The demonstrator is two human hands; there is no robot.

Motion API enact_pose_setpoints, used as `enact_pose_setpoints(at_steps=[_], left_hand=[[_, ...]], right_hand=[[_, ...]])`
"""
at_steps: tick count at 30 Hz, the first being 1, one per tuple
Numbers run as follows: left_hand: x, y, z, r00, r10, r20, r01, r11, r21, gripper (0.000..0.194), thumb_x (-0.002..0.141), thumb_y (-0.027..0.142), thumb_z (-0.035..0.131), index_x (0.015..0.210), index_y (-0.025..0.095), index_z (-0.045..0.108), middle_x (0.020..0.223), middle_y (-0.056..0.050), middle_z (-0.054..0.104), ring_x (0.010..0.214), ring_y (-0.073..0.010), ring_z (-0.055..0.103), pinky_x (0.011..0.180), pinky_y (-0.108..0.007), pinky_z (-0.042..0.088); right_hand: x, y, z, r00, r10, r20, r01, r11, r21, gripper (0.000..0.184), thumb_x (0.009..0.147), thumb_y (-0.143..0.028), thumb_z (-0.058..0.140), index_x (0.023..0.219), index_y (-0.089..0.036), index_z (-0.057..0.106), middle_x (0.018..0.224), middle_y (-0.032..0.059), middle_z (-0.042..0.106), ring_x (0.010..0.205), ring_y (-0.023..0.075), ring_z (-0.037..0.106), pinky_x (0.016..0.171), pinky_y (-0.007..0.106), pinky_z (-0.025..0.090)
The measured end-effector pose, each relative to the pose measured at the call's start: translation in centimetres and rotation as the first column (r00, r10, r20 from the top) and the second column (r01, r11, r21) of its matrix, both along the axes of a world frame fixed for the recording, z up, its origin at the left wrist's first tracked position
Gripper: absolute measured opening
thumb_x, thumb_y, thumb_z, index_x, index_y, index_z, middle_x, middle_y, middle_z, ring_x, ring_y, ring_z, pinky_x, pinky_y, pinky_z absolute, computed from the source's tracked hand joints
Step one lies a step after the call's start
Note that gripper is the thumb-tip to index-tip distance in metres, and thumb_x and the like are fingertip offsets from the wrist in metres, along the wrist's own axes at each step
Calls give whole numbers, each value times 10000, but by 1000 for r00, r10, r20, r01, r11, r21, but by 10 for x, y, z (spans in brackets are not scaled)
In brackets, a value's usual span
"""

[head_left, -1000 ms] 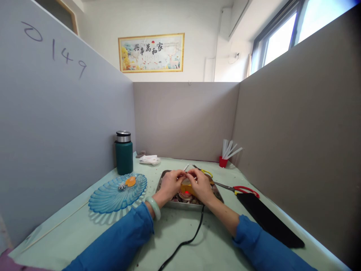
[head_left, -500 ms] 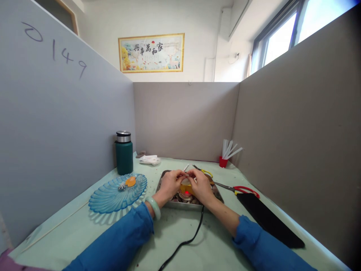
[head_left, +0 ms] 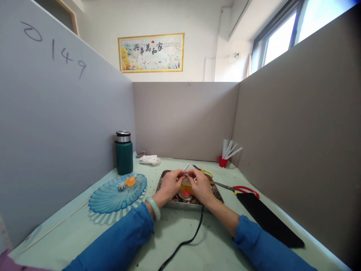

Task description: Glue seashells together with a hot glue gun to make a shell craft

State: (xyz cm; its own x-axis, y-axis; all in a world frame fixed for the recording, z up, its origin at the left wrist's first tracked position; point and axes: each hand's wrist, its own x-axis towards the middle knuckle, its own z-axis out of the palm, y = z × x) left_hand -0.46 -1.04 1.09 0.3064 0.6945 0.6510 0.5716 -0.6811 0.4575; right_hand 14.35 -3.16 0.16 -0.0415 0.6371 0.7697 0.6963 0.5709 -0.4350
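Above a metal tray (head_left: 183,206), my left hand (head_left: 171,184) and my right hand (head_left: 200,185) meet fingertip to fingertip. Both pinch at the same spot, and a small reddish bit shows between them, too small to name. Inside the tray, partly covered by my hands, lie several brownish shell-like pieces and a yellow-orange tool (head_left: 188,189) with a glowing red light. A black cord (head_left: 187,241) runs from the tray's front toward me. Behind my fingertips a thin white stick (head_left: 186,167) pokes up at the far rim.
On the left are a blue shell-shaped plate (head_left: 108,195) holding an orange piece (head_left: 130,181) and a small pinecone-like item, a green bottle (head_left: 124,156) and a thin rod (head_left: 56,226). To the right lie red-handled scissors (head_left: 245,190), yellow-handled scissors (head_left: 208,172), a black strip (head_left: 269,218) and a red cup (head_left: 223,162) of white sticks.
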Motion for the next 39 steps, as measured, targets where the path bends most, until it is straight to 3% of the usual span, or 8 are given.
enact_pose_setpoints(at_steps=[19, 39], left_hand=[[0, 0, 0, 1000, -6, 13, 6, 1000, -11, 201, 823, 267, 522, 878, 212, 708, 854, -29, 718, 758, -148, 621, 715, -221, 444], [0, -4, 5, 999, -29, -19, 29, 1000, 9, 213, 825, 244, 505, 846, 190, 710, 821, -37, 712, 713, -143, 598, 660, -215, 419]], right_hand=[[-1, -2, 2, 1000, 7, -18, -7, 1000, 17, 106, 835, -234, 489, 795, -182, 573, 801, 36, 613, 776, 173, 544, 704, 274, 395], [0, 0, 1, 998, -8, -55, 6, 999, -52, 155, 833, -274, 465, 733, -189, 546, 745, 25, 601, 717, 161, 539, 638, 252, 385]])
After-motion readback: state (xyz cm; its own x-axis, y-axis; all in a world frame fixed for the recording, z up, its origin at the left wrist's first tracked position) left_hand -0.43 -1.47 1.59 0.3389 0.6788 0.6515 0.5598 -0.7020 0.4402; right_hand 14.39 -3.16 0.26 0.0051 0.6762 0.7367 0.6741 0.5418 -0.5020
